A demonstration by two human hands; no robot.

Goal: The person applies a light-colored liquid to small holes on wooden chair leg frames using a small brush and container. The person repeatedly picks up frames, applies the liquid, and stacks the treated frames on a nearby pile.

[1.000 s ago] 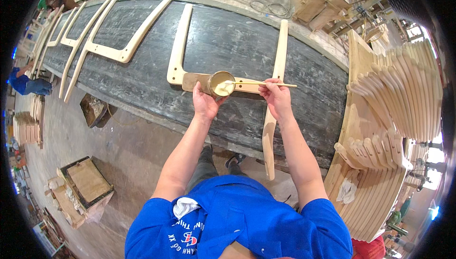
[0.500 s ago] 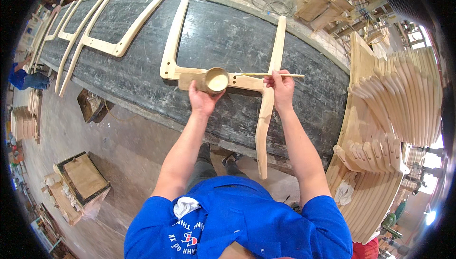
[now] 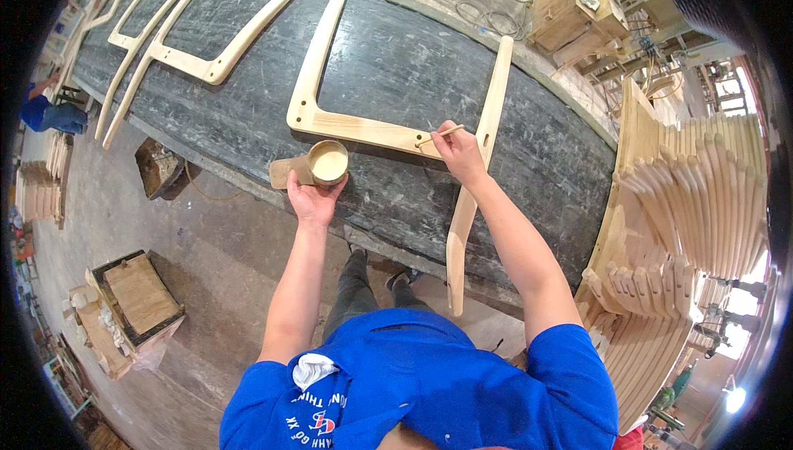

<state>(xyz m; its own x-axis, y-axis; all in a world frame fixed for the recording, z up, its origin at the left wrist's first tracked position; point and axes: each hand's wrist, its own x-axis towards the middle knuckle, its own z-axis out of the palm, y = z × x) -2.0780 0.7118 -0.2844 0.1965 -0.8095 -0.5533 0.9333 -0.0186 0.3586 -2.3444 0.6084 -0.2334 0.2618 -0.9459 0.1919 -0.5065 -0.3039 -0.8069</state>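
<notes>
My left hand [image 3: 314,201] is closed around a round can [image 3: 329,161] of creamy yellowish liquid, probably glue, held just off the near edge of a wooden frame. A flat piece of wood [image 3: 285,172] juts out from the can's left side. Between the fingers of my right hand [image 3: 461,155] is a thin wooden stick [image 3: 441,134], its tip at a dark hole in the frame's crossbar. That pale wooden chair-side frame [image 3: 363,126] lies flat on a dark worktable [image 3: 396,70], one curved leg reaching over the near edge.
More wooden frames [image 3: 186,62] lie along the table to the left. Stacked curved wooden parts [image 3: 694,194] stand on the right. A box with a brown top [image 3: 142,297] is on the floor at lower left. Farther left, another person in blue [image 3: 51,114] stands near the table.
My left hand has drawn the can left and toward me, away from the crossbar. My right hand has moved left, and the stick has swung from lying level to its tip at the hole.
</notes>
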